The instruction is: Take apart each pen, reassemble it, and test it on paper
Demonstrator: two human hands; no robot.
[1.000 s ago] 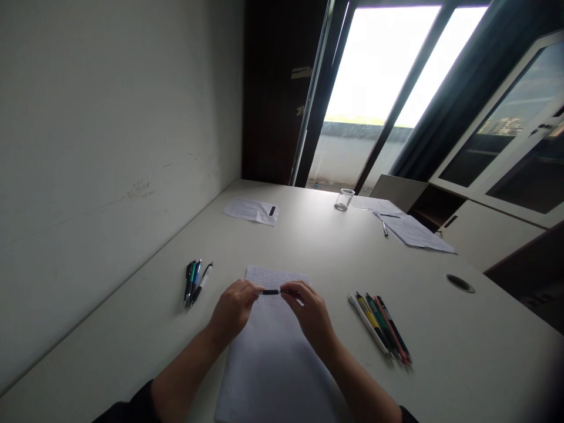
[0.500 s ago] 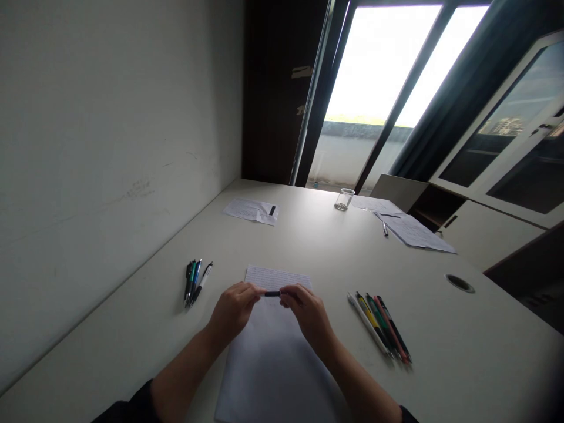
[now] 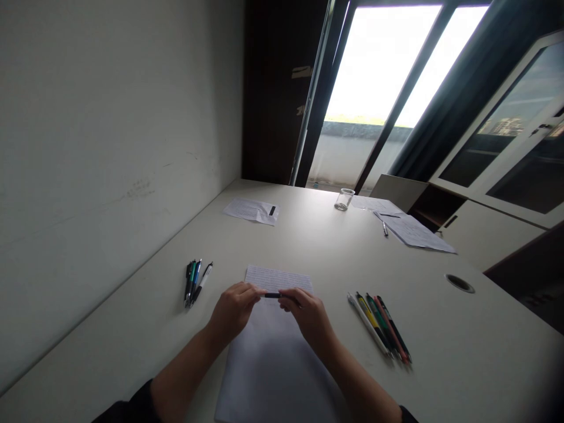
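Between my two hands a pen [image 3: 272,295] lies level, its dark middle showing and its ends covered by my fingers. My left hand [image 3: 237,305] is closed on one end, my right hand [image 3: 306,311] on the other. Under them is a stack of white paper [image 3: 277,358], with lines of writing along its far edge. To the left of my left hand lies a group of several pens [image 3: 196,283], blue, green, black and white. On the right, a row of several pens [image 3: 381,329] in white, yellow, green, red and black lies slanted on the table.
The white table [image 3: 154,341] meets a wall on the left. Farther back are a crumpled sheet [image 3: 251,210], a glass [image 3: 344,199], more papers [image 3: 414,230] and a single pen [image 3: 385,229]. A round cable hole [image 3: 459,283] is at the right, with cabinets beyond.
My right hand has shifted very slightly, with its grip on the pen's end a touch changed. The left hand and everything on the table look the same.
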